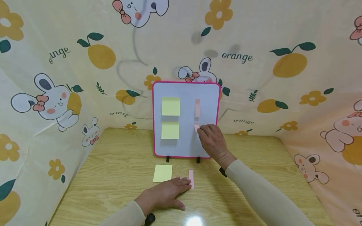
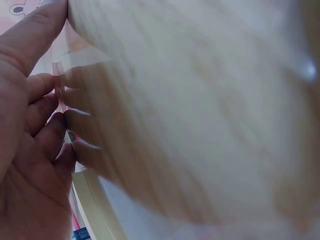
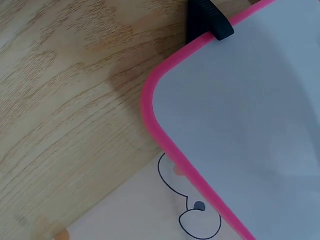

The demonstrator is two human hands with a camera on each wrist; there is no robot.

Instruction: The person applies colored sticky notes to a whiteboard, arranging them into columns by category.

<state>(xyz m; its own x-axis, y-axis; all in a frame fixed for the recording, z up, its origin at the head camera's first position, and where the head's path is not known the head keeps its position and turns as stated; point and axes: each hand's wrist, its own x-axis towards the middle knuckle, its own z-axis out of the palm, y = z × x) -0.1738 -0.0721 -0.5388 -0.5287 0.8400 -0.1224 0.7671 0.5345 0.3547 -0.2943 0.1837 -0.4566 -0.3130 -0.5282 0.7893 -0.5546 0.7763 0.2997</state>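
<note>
In the head view my right hand (image 1: 213, 141) pinches a narrow pink sticky strip (image 1: 196, 127) against the lower right half of a pink-edged whiteboard (image 1: 186, 147); the fingers cover part of the strip. Another pink strip (image 1: 197, 108) is stuck above it. Two yellow sticky notes, an upper one (image 1: 171, 106) and a lower one (image 1: 170, 130), are on the board's left half. My left hand (image 1: 168, 192) lies flat on the table, fingertips touching a pink strip (image 1: 191, 177) there. Just behind it lies a yellow sticky note (image 1: 162, 173). The right wrist view shows the board's corner but no hand.
Black feet (image 1: 198, 160) support the upright board on the wood-grain table (image 1: 118, 175). A printed cloth (image 1: 175, 40) with rabbits and oranges closes off the back and both sides.
</note>
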